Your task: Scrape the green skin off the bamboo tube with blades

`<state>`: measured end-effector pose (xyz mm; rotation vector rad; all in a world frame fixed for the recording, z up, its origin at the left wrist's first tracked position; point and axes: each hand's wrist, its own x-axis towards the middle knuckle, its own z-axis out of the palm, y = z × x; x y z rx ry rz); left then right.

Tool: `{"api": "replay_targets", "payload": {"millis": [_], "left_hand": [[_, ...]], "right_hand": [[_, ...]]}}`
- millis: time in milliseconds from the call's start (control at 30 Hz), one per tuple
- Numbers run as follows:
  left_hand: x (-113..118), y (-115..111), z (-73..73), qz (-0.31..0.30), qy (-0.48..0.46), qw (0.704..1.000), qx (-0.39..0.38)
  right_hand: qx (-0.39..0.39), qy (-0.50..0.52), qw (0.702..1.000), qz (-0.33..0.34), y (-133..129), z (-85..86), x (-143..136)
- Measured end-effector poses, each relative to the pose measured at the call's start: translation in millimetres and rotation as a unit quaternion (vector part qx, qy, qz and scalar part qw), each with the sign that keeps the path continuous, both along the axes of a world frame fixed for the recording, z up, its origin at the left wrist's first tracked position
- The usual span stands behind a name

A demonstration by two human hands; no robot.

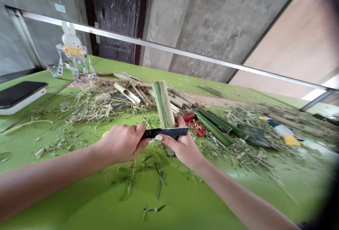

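Bamboo piece [162, 101]: pale with a green stripe down it, roughly upright with the top leaning a bit left, held over the middle of the green counter [100, 205]; can't really tell if the bottom end touches down
Left hand [122, 141]: closed up in a fist around the black handle of a knife [173, 131]
Blade: dark, lying crosswise over the front of the bamboo piece, tip pointing right
Right hand [184, 145]: curled around the lower part of the bamboo piece from the right, thumb in front by the blade, other fingers mostly hidden
Mess behind: big pile of shavings [90, 104] with split bamboo [127, 93] lying on it
Right side: green bamboo lengths [213, 129] next to some red-handled cutters [196, 128], plus more shavings
Far left: bunny-topped bottle [72, 42] standing up, and a white device with a black top [22, 95] nearer the edge
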<state>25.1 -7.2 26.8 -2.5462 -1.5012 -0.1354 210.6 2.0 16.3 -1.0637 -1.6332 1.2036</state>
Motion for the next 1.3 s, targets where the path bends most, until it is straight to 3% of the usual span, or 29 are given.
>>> {"api": "replay_targets", "payload": {"millis": [133,267,333,400,433,500,533,600,633,700,833,933,1067,1300], "left_hand": [[0,-1,1.7,0.022,0.008,1.000,0.008],[1,-1,-3.1,0.022,0.019,0.999,0.020],[-1,5,-3.5,0.001,0.018,0.999,0.027],[-9,18,3.4,0.009,-0.006,1.000,0.009],[-16,26,10.2,0.038,-0.027,0.999,-0.007],[-35,44,28.3,0.169,-0.085,0.981,-0.031],[-44,51,37.8,0.245,-0.103,0.964,-0.004],[-59,59,51.7,0.275,-0.098,0.948,0.125],[-62,59,54.4,0.258,-0.100,0.947,0.162],[-57,49,50.1,0.217,-0.120,0.958,0.142],[-25,22,19.1,0.077,-0.121,0.990,0.016],[-8,11,0.0,0.014,-0.077,0.997,-0.019],[-4,9,-7.5,-0.008,-0.039,0.999,-0.013],[1,6,-0.1,0.003,-0.007,1.000,0.002]], "right_hand": [[0.016,-0.006,1.000,-0.016,0,-0.5,-2],[0.099,-0.029,0.994,-0.044,6,-2.1,-1],[0.137,-0.043,0.988,-0.052,9,-2.3,0],[0.123,-0.059,0.990,-0.046,12,-2.1,2],[0.097,-0.068,0.992,-0.038,14,-1.8,3],[0.047,-0.085,0.995,-0.014,16,-1.0,4],[0.035,-0.087,0.996,-0.001,17,-0.6,3],[0.034,-0.076,0.996,0.018,22,-0.4,2],[0.033,-0.062,0.997,0.022,25,-0.7,1],[0.008,-0.037,0.999,0.025,33,-2.5,1],[-0.055,0.020,0.996,0.066,42,-9.0,6],[-0.052,0.050,0.993,0.089,40,-10.6,9],[-0.012,0.053,0.996,0.078,31,-5.7,9],[0.034,-0.009,0.999,0.036,12,3.0,9]]}}
